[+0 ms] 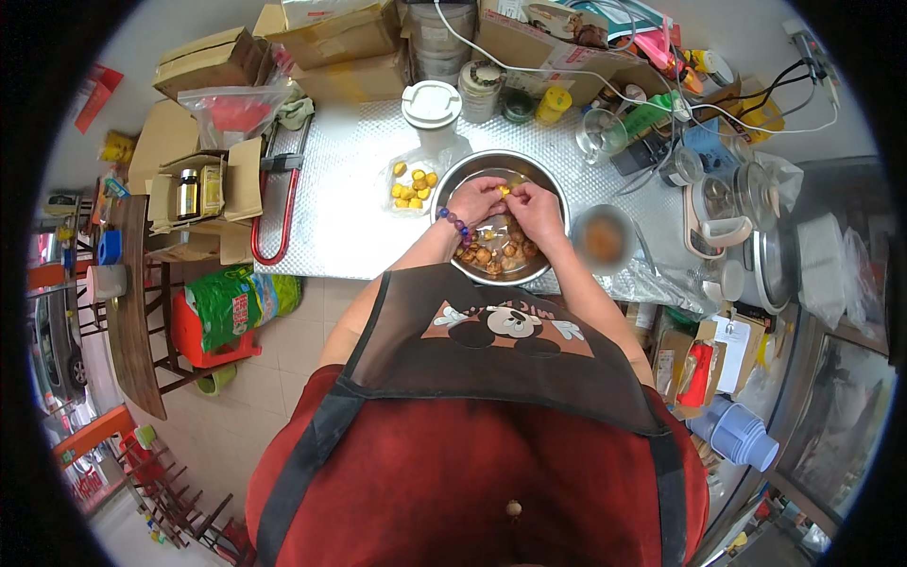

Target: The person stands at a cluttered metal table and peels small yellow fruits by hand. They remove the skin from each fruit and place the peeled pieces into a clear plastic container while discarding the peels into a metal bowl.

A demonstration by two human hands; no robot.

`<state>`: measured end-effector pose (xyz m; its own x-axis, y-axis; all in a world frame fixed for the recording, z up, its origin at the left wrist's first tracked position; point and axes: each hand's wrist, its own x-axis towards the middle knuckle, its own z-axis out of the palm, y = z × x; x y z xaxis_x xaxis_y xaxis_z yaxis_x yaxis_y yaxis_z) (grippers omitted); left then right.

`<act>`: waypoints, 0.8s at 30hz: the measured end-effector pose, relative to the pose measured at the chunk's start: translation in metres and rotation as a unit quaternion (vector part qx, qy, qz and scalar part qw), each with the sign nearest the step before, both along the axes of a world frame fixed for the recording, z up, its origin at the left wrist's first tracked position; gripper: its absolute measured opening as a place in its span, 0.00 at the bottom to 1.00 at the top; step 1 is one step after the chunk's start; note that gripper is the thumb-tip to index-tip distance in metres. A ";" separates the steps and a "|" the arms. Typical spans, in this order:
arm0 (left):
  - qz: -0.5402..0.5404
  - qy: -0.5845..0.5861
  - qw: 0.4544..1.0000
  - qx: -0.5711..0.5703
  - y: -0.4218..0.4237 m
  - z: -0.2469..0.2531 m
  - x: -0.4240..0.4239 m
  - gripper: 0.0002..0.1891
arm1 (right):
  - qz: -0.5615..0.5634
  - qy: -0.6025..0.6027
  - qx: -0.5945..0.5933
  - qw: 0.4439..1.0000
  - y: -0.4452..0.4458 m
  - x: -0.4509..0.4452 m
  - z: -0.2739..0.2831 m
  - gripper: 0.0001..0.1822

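Observation:
My left hand [476, 201], with a beaded bracelet at its wrist, is over a round metal basin [560, 186]. A small yellow piece of food [504, 191] is pinched between its fingers and those of my right hand [536, 211]. Brown, round, shell-like pieces [494, 266] lie low in the basin, in what looks like water. Left of the basin, several yellow peeled pieces [409, 191] rest on a clear plastic bag. A bowl with brownish contents [604, 239] stands to the right; its outline is blurred.
A white-lidded container [431, 106] stands behind the yellow pieces. Jars, a glass mug [601, 135] and cables crowd the back right. A red-handled U-shaped lock [287, 205] and an open cardboard box [243, 177] are at the left. A kitchen scale [698, 237] sits at the right.

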<state>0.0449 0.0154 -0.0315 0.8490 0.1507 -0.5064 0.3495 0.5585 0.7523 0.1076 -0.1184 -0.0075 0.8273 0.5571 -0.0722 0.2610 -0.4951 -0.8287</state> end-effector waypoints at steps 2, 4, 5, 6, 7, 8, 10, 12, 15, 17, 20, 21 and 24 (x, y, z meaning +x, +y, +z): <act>0.001 -0.008 1.000 0.013 -0.001 -0.001 0.000 0.15 | -0.004 0.000 -0.003 1.000 0.000 -0.001 0.003 0.09; -0.007 -0.011 0.999 0.041 -0.001 0.000 0.000 0.15 | -0.004 -0.013 -0.009 1.000 -0.001 -0.001 0.003 0.09; -0.015 -0.011 0.998 0.063 -0.001 0.001 -0.001 0.15 | -0.001 -0.026 -0.013 1.000 -0.001 0.000 0.001 0.09; -0.022 -0.012 0.996 0.086 -0.001 0.001 -0.001 0.15 | 0.003 -0.039 -0.018 0.999 -0.002 0.000 -0.001 0.08; -0.022 -0.009 0.996 0.086 -0.001 0.001 -0.001 0.14 | 0.003 -0.038 -0.020 0.999 -0.002 0.000 -0.003 0.08; -0.022 -0.007 0.996 0.085 -0.001 0.001 0.000 0.14 | 0.003 -0.037 -0.022 0.999 -0.003 0.001 -0.005 0.08; -0.023 -0.006 0.995 0.099 -0.001 -0.003 -0.001 0.14 | 0.007 -0.036 -0.029 0.999 -0.002 0.000 -0.004 0.09; -0.027 -0.011 0.992 0.126 0.000 -0.005 -0.001 0.14 | 0.015 -0.037 -0.038 0.999 -0.002 0.000 -0.002 0.09; -0.030 -0.022 0.990 0.134 -0.001 -0.005 -0.002 0.14 | 0.021 -0.072 -0.018 0.997 -0.003 0.000 -0.007 0.09; -0.037 -0.015 0.989 0.145 0.000 -0.004 -0.003 0.14 | 0.020 -0.054 -0.023 0.998 -0.003 0.001 -0.008 0.09; -0.035 0.001 0.990 0.138 -0.002 0.006 -0.003 0.14 | 0.029 -0.059 -0.022 0.998 -0.004 0.002 -0.011 0.09; -0.033 0.007 0.991 0.133 -0.002 0.009 -0.003 0.14 | 0.033 -0.066 -0.019 0.997 -0.004 0.003 -0.012 0.09; -0.030 0.001 0.990 0.141 -0.002 0.004 -0.003 0.14 | 0.030 -0.063 -0.009 0.998 -0.004 0.003 -0.017 0.08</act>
